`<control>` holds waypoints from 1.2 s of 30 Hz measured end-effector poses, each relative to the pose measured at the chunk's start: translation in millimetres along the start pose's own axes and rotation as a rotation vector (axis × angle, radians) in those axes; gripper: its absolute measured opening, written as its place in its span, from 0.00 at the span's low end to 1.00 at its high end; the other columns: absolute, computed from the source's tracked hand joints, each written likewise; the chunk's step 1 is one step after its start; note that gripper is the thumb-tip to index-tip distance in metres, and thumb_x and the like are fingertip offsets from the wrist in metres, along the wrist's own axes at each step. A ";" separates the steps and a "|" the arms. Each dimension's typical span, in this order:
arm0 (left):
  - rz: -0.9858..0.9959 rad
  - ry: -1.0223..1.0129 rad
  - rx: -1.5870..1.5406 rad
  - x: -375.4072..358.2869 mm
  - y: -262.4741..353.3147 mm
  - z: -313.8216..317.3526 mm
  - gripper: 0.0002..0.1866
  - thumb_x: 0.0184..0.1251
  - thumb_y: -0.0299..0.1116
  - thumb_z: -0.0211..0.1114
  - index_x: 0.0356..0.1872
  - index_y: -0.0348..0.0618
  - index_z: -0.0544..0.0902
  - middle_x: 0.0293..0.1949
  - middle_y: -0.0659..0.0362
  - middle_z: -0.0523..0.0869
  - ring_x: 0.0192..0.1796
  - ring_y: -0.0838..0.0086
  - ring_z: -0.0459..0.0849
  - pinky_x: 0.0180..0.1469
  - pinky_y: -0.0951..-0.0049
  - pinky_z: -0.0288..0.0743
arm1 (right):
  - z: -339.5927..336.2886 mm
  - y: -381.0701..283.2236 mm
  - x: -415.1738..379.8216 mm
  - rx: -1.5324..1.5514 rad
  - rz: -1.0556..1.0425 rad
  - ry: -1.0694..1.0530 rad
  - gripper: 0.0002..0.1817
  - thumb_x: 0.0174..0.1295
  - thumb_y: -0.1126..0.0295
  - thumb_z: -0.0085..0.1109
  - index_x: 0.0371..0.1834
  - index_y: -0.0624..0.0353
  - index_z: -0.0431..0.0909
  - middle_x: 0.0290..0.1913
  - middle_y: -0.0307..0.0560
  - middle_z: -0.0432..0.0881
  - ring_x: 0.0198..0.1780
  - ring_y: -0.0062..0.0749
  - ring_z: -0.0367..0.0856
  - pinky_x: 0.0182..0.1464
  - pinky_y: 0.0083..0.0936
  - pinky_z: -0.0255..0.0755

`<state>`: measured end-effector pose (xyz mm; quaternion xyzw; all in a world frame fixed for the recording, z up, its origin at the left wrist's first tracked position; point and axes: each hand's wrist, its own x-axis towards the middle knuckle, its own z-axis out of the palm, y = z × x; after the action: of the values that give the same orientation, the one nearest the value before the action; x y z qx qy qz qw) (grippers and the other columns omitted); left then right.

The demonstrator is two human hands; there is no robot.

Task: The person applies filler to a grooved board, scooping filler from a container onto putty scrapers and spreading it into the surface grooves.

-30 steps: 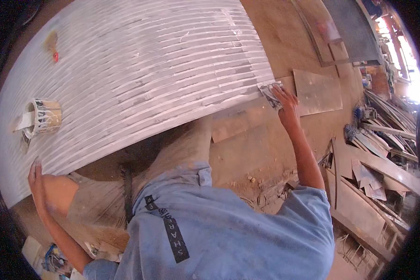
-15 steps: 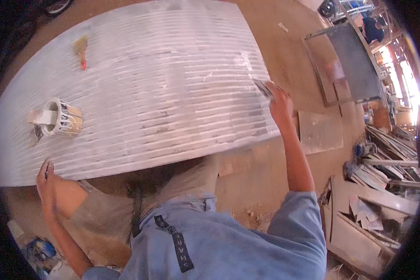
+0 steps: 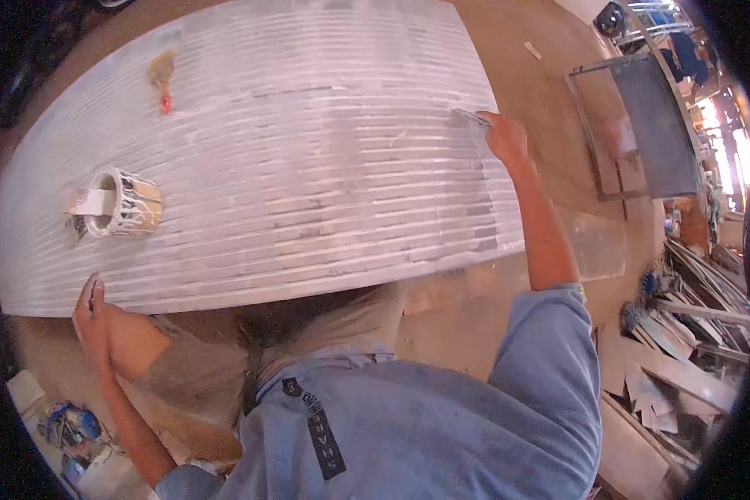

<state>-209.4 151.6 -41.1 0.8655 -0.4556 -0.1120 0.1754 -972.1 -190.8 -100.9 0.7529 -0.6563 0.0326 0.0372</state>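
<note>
A large whitish ribbed panel (image 3: 308, 175) stretches before me, streaked with white coating. At its right end, my right hand (image 3: 508, 140) is closed around the handle of a putty knife (image 3: 472, 117), whose thin blade meets the ribs. My left hand (image 3: 94, 321) is by the panel's lower left edge, beside my knee, its fingers drawn together; a dark sliver shows between them, too small to name. A paint-smeared bucket (image 3: 142, 205) lies tipped or leaning on the panel's left side, a pale flat piece (image 3: 92, 202) at its mouth. Farther up rests a paintbrush (image 3: 162, 79) with a red handle end.
A framed grey panel (image 3: 654, 125) stands on the brown floor to the right. Scrap boards (image 3: 700, 292) are piled at the far right. A blue object (image 3: 75, 422) lies at lower left. Another person (image 3: 690, 58) is in the background, upper right.
My right hand and the putty knife have moved up along the panel's right end, away from me. The whole view has shifted slightly. My left hand stays beside the lower left edge.
</note>
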 end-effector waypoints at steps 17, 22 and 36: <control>0.038 -0.044 -0.036 -4.6 0.4 -3.7 0.23 0.79 0.43 0.59 0.64 0.39 0.82 0.63 0.49 0.84 0.67 0.63 0.81 0.70 0.67 0.68 | -31.1 -23.1 -155.6 -0.025 0.004 -0.064 0.29 0.57 0.78 0.53 0.62 0.44 0.82 0.56 0.52 0.86 0.56 0.50 0.84 0.61 0.48 0.74; 0.011 -0.081 0.053 -0.6 0.4 -6.0 0.24 0.78 0.45 0.59 0.66 0.40 0.81 0.64 0.49 0.84 0.67 0.62 0.80 0.71 0.68 0.67 | -36.0 -27.5 -201.7 0.068 0.006 -0.081 0.32 0.51 0.83 0.56 0.62 0.48 0.81 0.61 0.51 0.84 0.62 0.45 0.82 0.63 0.47 0.72; 0.075 -0.121 0.056 1.2 -7.9 -5.9 0.26 0.78 0.48 0.59 0.68 0.42 0.79 0.68 0.46 0.80 0.72 0.58 0.76 0.74 0.66 0.63 | -47.0 -51.4 -306.1 0.114 0.099 -0.145 0.36 0.47 0.85 0.54 0.66 0.53 0.80 0.66 0.53 0.81 0.71 0.49 0.76 0.69 0.43 0.64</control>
<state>-200.7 155.9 -38.9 0.8440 -0.5005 -0.1445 0.1276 -963.0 122.5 -84.8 0.7210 -0.6906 0.0169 -0.0550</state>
